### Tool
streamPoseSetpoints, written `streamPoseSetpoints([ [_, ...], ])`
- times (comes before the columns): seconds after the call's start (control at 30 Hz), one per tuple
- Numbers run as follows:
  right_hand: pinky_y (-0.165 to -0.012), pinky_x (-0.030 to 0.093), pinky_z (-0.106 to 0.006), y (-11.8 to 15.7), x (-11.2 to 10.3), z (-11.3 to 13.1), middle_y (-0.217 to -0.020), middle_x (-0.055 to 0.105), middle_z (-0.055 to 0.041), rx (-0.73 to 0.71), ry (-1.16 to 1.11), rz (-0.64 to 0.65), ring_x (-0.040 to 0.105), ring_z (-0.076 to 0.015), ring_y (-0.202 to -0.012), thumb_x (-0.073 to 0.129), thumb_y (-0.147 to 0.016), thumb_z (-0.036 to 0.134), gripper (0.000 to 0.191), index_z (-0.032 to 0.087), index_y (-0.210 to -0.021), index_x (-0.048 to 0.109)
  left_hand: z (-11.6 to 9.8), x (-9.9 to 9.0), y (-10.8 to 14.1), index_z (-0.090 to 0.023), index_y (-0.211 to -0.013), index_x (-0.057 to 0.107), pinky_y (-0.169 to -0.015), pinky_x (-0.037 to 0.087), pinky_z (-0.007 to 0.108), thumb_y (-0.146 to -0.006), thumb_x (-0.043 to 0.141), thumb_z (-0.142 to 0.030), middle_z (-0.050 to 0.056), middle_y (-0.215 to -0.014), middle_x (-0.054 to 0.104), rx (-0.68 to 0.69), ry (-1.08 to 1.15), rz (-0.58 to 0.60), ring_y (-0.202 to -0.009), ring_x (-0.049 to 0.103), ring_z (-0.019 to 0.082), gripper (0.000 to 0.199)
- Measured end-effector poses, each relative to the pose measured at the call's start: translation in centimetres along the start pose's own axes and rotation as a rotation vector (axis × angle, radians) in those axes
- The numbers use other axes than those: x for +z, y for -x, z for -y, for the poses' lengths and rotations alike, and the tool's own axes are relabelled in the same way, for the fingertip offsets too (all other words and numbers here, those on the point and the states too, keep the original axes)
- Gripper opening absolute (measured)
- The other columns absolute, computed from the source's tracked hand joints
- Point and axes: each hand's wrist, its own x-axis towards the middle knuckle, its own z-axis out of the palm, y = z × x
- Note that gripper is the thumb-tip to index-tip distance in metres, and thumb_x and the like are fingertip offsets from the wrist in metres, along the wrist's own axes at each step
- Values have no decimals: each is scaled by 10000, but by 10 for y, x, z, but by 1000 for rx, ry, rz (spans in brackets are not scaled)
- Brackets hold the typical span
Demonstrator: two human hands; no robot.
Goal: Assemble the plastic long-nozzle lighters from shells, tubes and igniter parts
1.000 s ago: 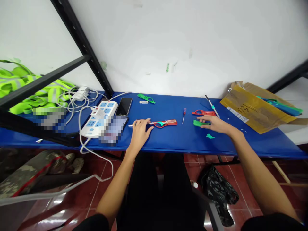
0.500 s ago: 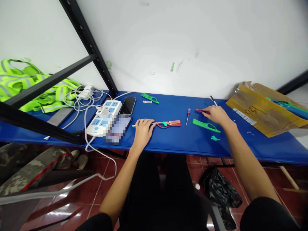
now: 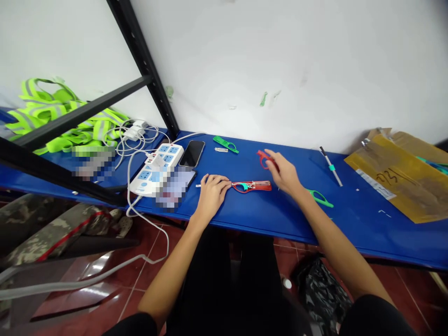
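Note:
My left hand (image 3: 212,193) rests on the blue table, its fingers closed over the metal rod of a red lighter half (image 3: 262,186). A teal trigger piece (image 3: 244,186) and metal parts lie in that red half. My right hand (image 3: 283,173) is raised above the table to the right of it, pinching a red shell piece (image 3: 263,158) with a loop. Partly behind my right forearm lies a green shell half (image 3: 321,199). Another green shell (image 3: 226,143) is at the back, beside a small clear-and-metal part (image 3: 221,150).
A white power strip (image 3: 157,169) and two phones, one a black phone (image 3: 192,154), stand left. Right are a rod with a teal piece (image 3: 331,166) and a brown-taped box (image 3: 395,175). A black rack post (image 3: 147,60) rises at left, near yellow-green straps (image 3: 66,116).
My right hand has picked up the red shell piece and carried it left, toward the red lighter half. My left hand stays on the rod. The head view has shifted slightly.

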Motion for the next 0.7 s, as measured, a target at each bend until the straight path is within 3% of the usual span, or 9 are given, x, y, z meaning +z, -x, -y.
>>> streamPoseSetpoints([
  [0.13, -888, 651, -475, 11, 12, 6, -1425, 645, -155, -58, -75, 64, 725, -346, -1196, 647, -1057, 547, 631, 275, -1600, 475, 0, -2, -1, -288, -1111, 846, -1204, 414, 540, -1094, 668, -281, 34, -1237, 821, -35, 22, 25, -1189, 697, 255, 179],
  [0.27, -879, 664, -423, 20, 4, 10, -1472, 607, -150, -117, -94, 26, 741, -293, -1153, 612, -1101, 411, 483, 306, -1564, 523, 1, -2, -2, -295, -1113, 854, -1184, 434, 515, -1079, 695, -274, 28, -1232, 819, -40, 38, 28, -1180, 696, 247, 164],
  [0.4, -846, 677, -382, 26, 8, 25, -1422, 653, -141, -264, -51, 123, 759, -255, -1083, 577, -1132, 402, 476, 319, -1600, 550, 1, -1, -2, -294, -1119, 853, -1141, 461, 497, -1077, 699, -277, 35, -1221, 816, -33, 48, 14, -1169, 698, 248, 160],
  [0.57, -1016, 657, -425, 30, 22, 31, -1407, 705, -136, -300, -146, 186, 731, -284, -1254, 616, -1116, 443, 495, 291, -1586, 589, 1, -1, -1, -283, -1135, 850, -1135, 458, 488, -1075, 702, -268, 38, -1199, 812, -22, 41, -9, -1155, 693, 244, 160],
  [0.7, -1070, 626, -424, 31, 32, 25, -1394, 714, -121, -311, -301, 235, 738, -267, -1223, 667, -1091, 454, 511, 301, -1576, 616, 1, -1, -1, -281, -1083, 856, -1098, 478, 463, -1072, 707, -272, 38, -1189, 815, -25, 48, -1, -1154, 689, 247, 150],
])
